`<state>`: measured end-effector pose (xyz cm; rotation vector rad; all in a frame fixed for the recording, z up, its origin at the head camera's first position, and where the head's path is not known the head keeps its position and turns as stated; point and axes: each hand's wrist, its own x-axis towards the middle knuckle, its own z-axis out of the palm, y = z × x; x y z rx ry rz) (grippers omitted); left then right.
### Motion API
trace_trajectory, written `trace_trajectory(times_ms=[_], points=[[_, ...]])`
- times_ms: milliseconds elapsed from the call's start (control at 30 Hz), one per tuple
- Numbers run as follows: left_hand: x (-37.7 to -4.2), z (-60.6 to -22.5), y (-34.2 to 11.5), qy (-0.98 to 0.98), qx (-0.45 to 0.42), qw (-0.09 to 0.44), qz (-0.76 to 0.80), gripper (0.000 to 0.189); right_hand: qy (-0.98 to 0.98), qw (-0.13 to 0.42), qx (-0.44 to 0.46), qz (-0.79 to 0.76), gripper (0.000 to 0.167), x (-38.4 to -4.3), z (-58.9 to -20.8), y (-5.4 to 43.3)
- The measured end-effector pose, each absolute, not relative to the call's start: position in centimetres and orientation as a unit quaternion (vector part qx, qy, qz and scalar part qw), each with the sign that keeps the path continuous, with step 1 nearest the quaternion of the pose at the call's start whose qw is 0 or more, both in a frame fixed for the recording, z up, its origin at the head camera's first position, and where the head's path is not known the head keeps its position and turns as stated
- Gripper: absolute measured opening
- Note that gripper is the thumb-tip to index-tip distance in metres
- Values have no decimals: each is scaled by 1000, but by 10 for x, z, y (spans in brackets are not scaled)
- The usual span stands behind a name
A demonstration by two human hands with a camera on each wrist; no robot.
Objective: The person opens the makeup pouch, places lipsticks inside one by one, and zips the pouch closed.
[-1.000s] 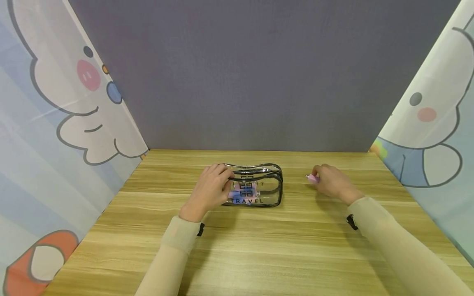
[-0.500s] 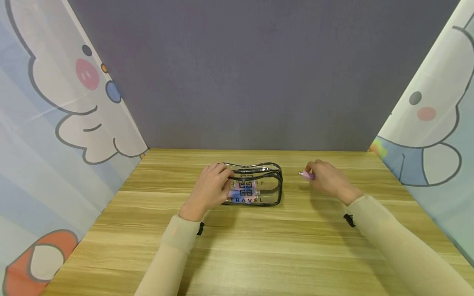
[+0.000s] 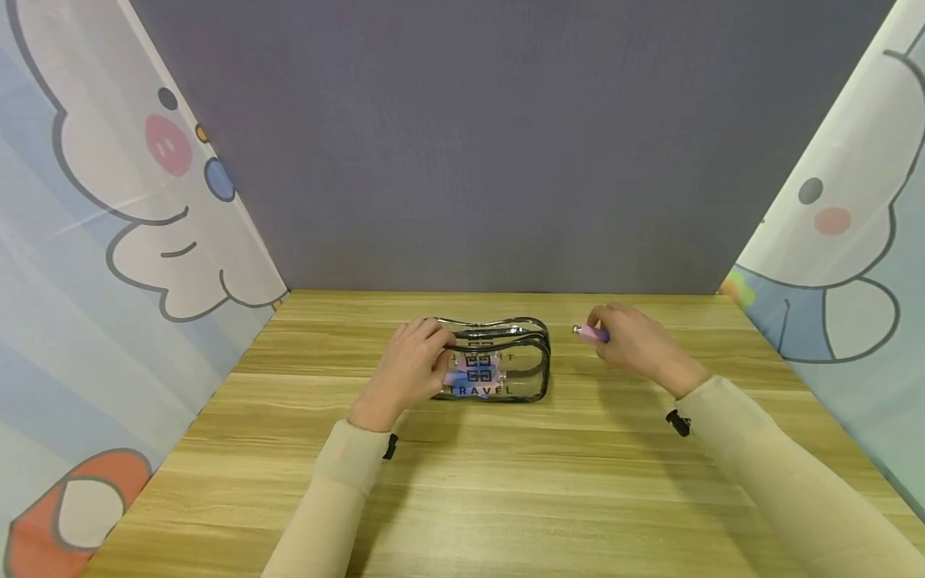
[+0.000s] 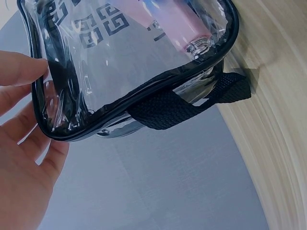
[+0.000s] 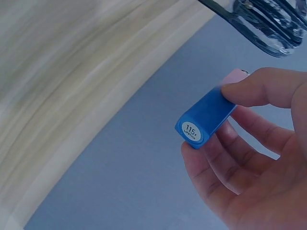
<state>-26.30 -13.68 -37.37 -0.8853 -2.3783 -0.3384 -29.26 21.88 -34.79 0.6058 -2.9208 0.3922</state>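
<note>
A clear travel pouch (image 3: 523, 377) with black piping and the printed word TRAVEL stands on the table. My left hand (image 3: 408, 361) grips its upper left edge; in the left wrist view the thumb and fingers (image 4: 21, 69) pinch the black-trimmed rim. Pink and blue tubes (image 4: 180, 24) lie inside the pouch, seen through its plastic. To the right of the pouch, my right hand (image 3: 639, 345) pinches a lipstick (image 5: 208, 115) above the table, apart from the pouch. It is blue fading to pink, and a round end label reads 115 LIPSTICK.
The wooden table (image 3: 506, 490) reaches back to a grey panel (image 3: 491, 160). Curtains with cartoon prints hang at the left (image 3: 65, 281) and right. A black woven strap (image 4: 163, 110) sticks out from the pouch's side.
My right hand has lifted slightly and moved left with the lipstick, closer to the pouch. The left hand keeps its hold on the pouch, which has stayed in place.
</note>
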Motion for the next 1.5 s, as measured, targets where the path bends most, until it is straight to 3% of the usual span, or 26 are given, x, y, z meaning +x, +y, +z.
trace_trajectory(times_ms=[1500], points=[[-259,-370,-139,-885,-342,292,-121,12,-937,129,262,192,26,-277,-304,172]])
